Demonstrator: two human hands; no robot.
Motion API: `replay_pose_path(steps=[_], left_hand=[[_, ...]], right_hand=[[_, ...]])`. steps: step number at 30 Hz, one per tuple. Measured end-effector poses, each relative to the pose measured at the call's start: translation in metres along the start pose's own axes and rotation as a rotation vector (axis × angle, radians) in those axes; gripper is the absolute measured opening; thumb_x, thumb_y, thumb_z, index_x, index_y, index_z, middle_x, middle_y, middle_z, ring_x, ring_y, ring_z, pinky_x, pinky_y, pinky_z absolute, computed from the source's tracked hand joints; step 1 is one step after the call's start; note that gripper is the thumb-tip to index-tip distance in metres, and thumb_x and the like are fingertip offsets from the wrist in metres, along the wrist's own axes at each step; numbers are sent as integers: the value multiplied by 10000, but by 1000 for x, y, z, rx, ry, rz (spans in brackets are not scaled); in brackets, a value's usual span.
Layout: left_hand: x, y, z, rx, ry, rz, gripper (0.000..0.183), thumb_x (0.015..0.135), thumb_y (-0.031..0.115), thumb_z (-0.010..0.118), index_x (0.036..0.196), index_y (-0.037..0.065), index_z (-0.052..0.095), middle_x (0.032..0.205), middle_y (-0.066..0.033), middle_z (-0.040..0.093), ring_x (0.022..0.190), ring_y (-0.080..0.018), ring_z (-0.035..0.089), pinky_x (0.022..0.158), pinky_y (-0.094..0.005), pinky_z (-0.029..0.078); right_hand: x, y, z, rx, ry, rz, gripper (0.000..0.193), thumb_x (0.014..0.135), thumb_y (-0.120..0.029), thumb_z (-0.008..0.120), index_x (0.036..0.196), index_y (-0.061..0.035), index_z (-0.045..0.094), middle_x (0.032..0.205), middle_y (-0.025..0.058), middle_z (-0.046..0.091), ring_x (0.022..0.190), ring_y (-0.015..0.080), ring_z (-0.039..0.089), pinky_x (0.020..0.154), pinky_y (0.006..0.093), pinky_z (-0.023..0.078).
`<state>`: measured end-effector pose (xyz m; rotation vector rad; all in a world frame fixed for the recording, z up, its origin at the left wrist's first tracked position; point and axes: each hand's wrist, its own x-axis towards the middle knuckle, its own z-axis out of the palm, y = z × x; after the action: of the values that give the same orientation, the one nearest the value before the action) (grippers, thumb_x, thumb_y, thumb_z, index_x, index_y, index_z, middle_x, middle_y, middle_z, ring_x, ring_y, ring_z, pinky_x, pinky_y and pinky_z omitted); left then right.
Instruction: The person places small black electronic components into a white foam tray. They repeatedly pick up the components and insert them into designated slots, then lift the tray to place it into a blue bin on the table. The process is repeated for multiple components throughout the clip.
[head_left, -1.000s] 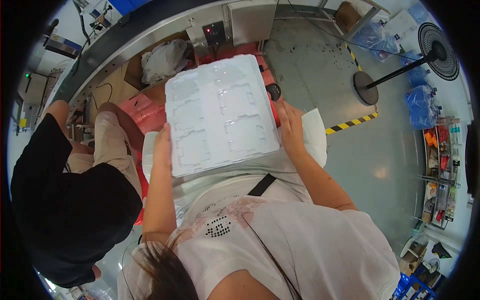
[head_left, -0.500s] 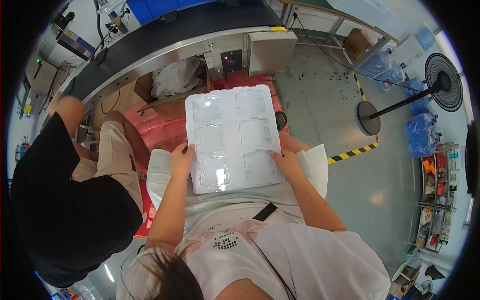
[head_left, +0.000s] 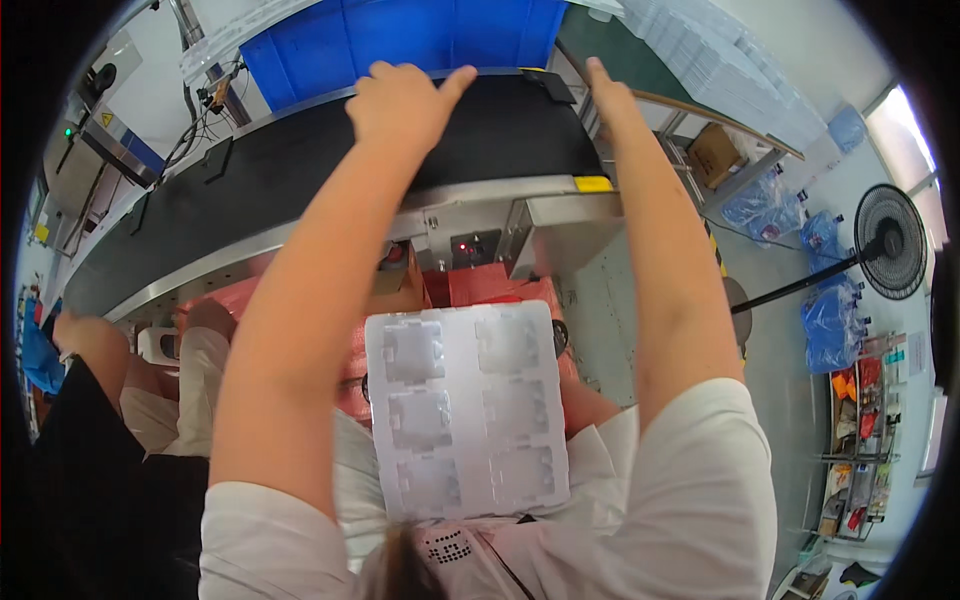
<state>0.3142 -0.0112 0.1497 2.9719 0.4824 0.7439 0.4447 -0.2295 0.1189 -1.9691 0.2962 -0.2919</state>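
A white, translucent plastic blister tray [head_left: 466, 400] with several square recesses lies on my lap, and neither hand touches it. Both my arms reach forward over the black conveyor belt [head_left: 500, 135]. My left hand [head_left: 402, 108] is above the belt, in front of the blue bin [head_left: 400, 45], thumb spread away from the other fingers and nothing in its grip. Past the belt's right end, my right hand [head_left: 612, 100] is seen edge-on with fingers stretched out, holding nothing visible. Between the hands, a flat black piece [head_left: 548, 88] lies on the belt.
White stacked trays [head_left: 715, 60] stand on a green-topped table at the far right. To my left sits a co-worker in black [head_left: 110, 490]. A black fan [head_left: 888, 245] and wrapped water bottles [head_left: 835, 300] stand to the right. A cardboard box [head_left: 400, 280] is under the conveyor.
Both hands have let go of the tray and reached forward over the conveyor. The tray now rests on my lap. The view has tilted up, showing more of the blue bin and stacked trays.
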Motion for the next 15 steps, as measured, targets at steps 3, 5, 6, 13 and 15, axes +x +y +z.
replay_pose_path(steps=[3,5,6,13,15], left_hand=[[31,16,47,95,-101,-54,591,855,572,512,1073,42,656,1132,-143,571,1022,-321,577,729,-465,491],[20,0,70,118,-67,-15,514,844,496,571,1069,40,654,1101,-162,592,991,-338,599,765,-481,491],[19,-1,57,82,-38,36,471,825,446,616,1053,35,653,1061,-186,614,964,-362,620,809,-498,492],[-68,-72,-19,-948,-86,73,304,861,306,613,984,29,638,987,-116,627,856,-256,612,760,-373,482],[-108,-102,-39,-1007,-229,55,307,909,282,570,1096,52,649,997,-53,638,871,-129,601,782,-273,481]], right_hand=[[55,26,59,-486,-42,-204,585,772,-453,677,1041,65,625,980,205,654,965,292,624,818,394,475],[46,24,70,-400,-13,-296,452,724,-398,736,830,39,685,710,160,670,705,280,664,690,382,506],[11,2,44,-533,83,-426,376,754,-351,708,771,23,680,664,145,652,666,260,644,655,369,497],[-153,-27,-85,-53,-475,-571,266,839,-271,602,942,-28,642,732,44,615,686,172,603,619,281,467],[-200,-12,-107,-235,-823,-407,222,813,-155,624,996,-32,596,788,12,599,730,123,569,654,255,457]])
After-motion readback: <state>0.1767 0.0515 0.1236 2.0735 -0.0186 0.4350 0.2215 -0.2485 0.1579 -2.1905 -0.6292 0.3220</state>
